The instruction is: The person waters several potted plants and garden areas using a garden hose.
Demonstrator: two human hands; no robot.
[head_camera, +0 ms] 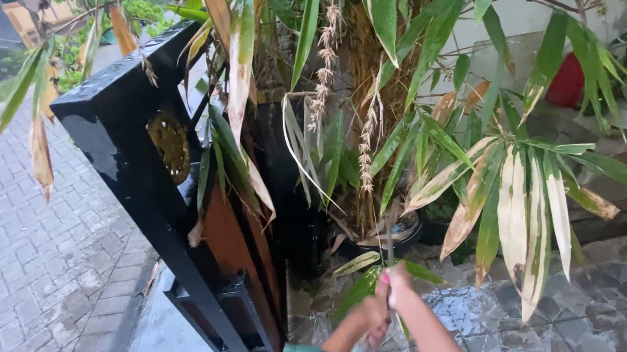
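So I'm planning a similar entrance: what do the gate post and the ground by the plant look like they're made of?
The gate post looks like glossy black-painted metal, given its sheen, though that is uncertain; a rust-brown panel sits beside it. The ground by the plant appears to be irregular stone paving, shiny and wet.

Soft, even daylight; wet paving glistens, hands slightly blurred.

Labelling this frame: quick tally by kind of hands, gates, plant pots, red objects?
Hands: 2, the left hand and the right hand, both with a grip on a thin stem
Black gate: 1
Dark plant pot: 1, partly hidden by leaves
Red object behind the leaves: 1, kind unclear
Total: 5
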